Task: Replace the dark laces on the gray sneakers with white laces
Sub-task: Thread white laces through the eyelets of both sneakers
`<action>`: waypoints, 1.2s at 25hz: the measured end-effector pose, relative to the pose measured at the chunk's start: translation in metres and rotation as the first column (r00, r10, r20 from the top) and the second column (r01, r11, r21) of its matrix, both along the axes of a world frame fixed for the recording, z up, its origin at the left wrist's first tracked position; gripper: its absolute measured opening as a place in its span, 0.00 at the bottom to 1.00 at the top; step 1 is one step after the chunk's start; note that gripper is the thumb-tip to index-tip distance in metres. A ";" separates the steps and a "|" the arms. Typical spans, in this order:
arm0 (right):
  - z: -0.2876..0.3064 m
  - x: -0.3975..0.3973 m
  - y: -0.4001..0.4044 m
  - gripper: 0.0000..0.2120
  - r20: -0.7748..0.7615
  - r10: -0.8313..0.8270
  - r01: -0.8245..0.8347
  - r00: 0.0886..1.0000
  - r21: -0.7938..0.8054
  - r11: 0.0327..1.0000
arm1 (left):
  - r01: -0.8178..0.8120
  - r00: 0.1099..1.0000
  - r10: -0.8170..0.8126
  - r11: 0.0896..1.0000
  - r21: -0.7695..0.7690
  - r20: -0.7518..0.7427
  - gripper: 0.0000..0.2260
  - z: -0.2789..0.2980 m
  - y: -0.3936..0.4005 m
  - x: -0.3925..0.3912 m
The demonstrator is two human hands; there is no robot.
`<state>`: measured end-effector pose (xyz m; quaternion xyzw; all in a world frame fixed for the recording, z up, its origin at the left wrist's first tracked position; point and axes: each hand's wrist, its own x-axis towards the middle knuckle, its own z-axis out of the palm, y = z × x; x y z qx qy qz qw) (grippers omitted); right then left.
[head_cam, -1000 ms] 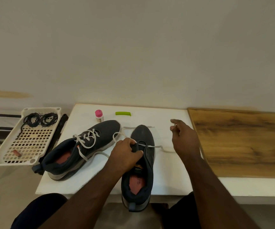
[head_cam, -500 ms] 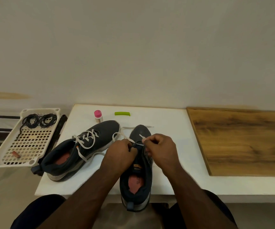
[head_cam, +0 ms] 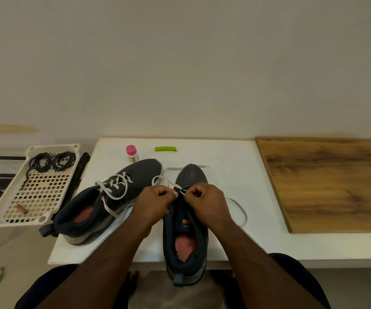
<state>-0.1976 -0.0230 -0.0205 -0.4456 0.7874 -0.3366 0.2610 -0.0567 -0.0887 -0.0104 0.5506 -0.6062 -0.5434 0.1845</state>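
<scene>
Two dark gray sneakers stand on the white table (head_cam: 224, 157). The left sneaker (head_cam: 104, 204) lies angled and carries a white lace through its eyelets. The right sneaker (head_cam: 188, 221) points away from me, heel over the table's front edge. My left hand (head_cam: 155, 201) and my right hand (head_cam: 207, 201) meet over its lowest eyelets, each pinching the white lace (head_cam: 238, 208). One lace end lies past the toe, and a loop trails on the table to the right. The dark laces (head_cam: 51, 161) lie coiled in a white tray.
The perforated white tray (head_cam: 30, 190) sits left of the table, a small brown item in its near corner. A pink-capped bottle (head_cam: 132, 153) and a green clip (head_cam: 165, 149) lie at the table's back. A wooden board (head_cam: 331, 184) covers the right side.
My right hand came back from the right, where it held the lace pulled out, and now meets the left hand at the eyelets. The lace loop settled on the table.
</scene>
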 end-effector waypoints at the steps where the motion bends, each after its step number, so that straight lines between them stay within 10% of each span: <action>1: 0.000 0.001 0.000 0.06 -0.016 0.011 -0.011 1.000 0.002 1.000 | -0.004 1.000 0.004 1.000 0.010 -0.006 0.05 0.000 0.000 0.000; 30: -0.001 0.004 -0.001 0.07 0.007 0.074 -0.074 0.997 0.008 0.997 | 0.005 0.976 0.084 0.914 0.405 -0.202 0.11 0.011 0.000 0.008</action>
